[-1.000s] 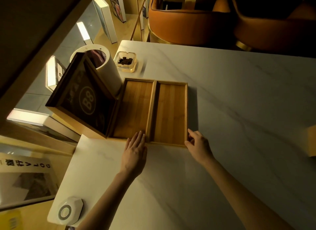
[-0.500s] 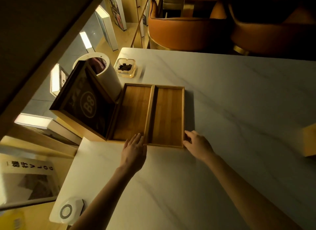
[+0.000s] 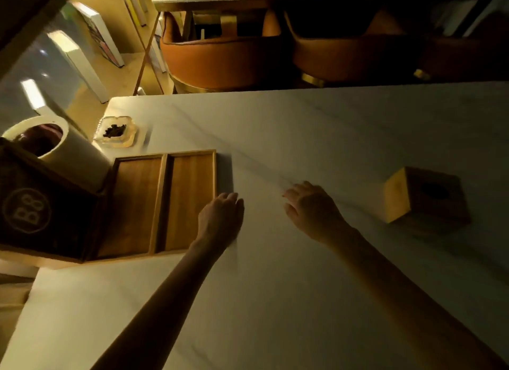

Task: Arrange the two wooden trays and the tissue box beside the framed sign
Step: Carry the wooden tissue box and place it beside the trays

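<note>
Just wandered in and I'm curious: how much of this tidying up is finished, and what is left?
Done, it seems: the two wooden trays lie side by side against the framed sign. In hand: nothing is held; the left hand is by the right tray's edge, and the right hand is open over the table. Left: the tissue box sits alone far to the right, untouched.

bare marble (image 3: 275, 138) between trays (image 3: 165, 201), tissue box (image 3: 425, 196)

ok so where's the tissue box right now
In the head view the tissue box sits alone at the table's right, past the right hand, far from the trays.
</note>
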`<action>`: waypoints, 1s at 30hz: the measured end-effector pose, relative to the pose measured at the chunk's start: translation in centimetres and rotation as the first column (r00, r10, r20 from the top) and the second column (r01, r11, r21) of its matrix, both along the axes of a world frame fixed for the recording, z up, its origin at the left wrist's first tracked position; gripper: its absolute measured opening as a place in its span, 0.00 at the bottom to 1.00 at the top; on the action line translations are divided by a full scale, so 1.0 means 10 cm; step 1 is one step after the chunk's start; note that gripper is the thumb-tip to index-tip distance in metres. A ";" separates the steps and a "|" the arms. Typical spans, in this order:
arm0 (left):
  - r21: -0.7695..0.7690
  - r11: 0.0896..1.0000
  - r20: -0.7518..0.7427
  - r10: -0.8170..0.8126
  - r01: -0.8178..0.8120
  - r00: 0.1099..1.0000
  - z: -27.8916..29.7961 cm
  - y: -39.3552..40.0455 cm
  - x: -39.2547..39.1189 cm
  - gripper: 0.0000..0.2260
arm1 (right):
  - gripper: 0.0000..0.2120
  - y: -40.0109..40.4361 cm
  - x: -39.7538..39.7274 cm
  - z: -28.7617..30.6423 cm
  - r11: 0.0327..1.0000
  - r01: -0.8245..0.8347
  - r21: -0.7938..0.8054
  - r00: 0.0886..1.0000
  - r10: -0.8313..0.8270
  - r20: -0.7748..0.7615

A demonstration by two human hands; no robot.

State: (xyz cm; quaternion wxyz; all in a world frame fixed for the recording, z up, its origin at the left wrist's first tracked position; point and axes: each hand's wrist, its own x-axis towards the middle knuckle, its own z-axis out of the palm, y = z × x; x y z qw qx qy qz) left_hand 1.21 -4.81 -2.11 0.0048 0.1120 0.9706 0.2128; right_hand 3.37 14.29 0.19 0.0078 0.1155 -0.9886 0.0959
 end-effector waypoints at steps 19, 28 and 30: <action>0.284 0.937 0.582 -0.335 0.201 0.741 -0.17 3.04 0.32 0.23 | 0.33 3.26 0.22 -0.35 0.598 0.746 -0.292 0.662 -0.620 0.422; 0.503 0.783 0.792 -0.249 -0.365 0.557 -0.23 3.47 0.27 0.16 | 0.33 3.53 0.20 -0.56 0.262 0.761 -0.593 0.647 -0.374 0.664; 0.488 0.780 0.780 -0.188 -0.391 0.597 -0.26 3.53 0.29 0.15 | 0.28 3.55 0.20 -0.58 0.264 0.743 -0.615 0.665 -0.398 0.632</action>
